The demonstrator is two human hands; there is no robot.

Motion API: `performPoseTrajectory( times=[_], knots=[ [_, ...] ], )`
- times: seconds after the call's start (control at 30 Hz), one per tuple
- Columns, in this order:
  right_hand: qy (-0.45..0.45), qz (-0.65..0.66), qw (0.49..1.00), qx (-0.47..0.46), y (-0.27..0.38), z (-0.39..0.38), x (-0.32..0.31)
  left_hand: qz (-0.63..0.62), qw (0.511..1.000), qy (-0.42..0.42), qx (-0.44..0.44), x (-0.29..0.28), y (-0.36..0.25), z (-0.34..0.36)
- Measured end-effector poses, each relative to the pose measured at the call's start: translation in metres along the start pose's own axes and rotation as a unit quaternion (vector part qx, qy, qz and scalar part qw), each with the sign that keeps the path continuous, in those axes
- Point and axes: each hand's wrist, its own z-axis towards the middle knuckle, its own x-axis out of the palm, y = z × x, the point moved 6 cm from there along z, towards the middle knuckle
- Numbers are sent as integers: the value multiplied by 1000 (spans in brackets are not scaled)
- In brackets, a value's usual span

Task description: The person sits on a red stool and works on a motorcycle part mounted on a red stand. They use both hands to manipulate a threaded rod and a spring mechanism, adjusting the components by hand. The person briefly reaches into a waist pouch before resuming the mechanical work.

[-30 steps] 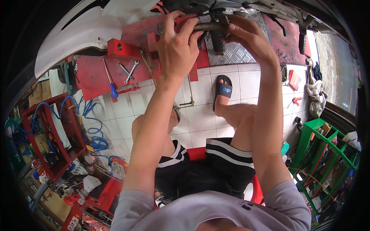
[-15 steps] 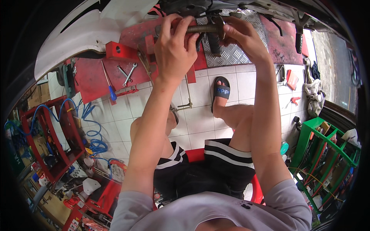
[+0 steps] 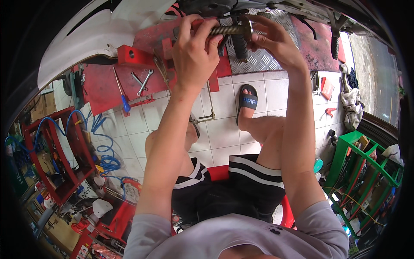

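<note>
My left hand (image 3: pixel 194 56) is closed on a thick threaded bolt (image 3: pixel 227 30), held nearly level under the vehicle's underside. Its fingers and thumb pinch the left end, hiding that tip. A round metal disc (image 3: pixel 247 29), like a large washer or flange, sits at the bolt's right end. Beside this disc is my right hand (image 3: pixel 282 47), its thumb and fingers apart around the rim; whether the fingertips touch it I cannot tell. Just below the bolt a black ribbed rubber peg (image 3: pixel 239 48) sticks out.
A red platform (image 3: pixel 101 86) with a metal tread plate (image 3: pixel 276 58) lies ahead. On its left are wrenches (image 3: pixel 145 83), a blue-handled screwdriver (image 3: pixel 125 103) and a red block (image 3: pixel 134 55). Blue hose (image 3: pixel 108 162) coils at left; a green rack (image 3: pixel 366 159) stands at right.
My right hand has shifted slightly right and its fingers have loosened around the disc, showing more of it. My left hand still holds the bolt in nearly the same place.
</note>
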Motion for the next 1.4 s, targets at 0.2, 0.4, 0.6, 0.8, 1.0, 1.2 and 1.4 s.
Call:
performPoseTrajectory(
  times=[0.2, 0.4, 0.6, 0.8, 1.0, 1.2, 1.4],
  knots=[
    [-26, -50, 985, 161, -22, 9, -4, -49, 998, -15, 29, -8, 9, 2],
    [-121, -98, 961, 230, -32, 7, -3, -102, 994, 42, -17, -6, 26, 0],
    [-99, 66, 983, 137, -24, 9, 5, -118, 992, 46, -11, -6, 26, 2],
    [-22, 17, 1000, 2, 16, 1, 9, -113, 992, 57, -30, -8, 30, 0],
    [-61, -54, 989, 124, -5, 8, 2, -93, 994, 48, -17, -11, 25, 2],
    [-79, -55, 995, -7, 14, 3, 7, -73, 996, 50, -18, -14, 21, 3],
    [-79, -47, 996, -20, 5, 3, 3, -102, 993, 50, -33, -12, 23, 2]
  ],
)
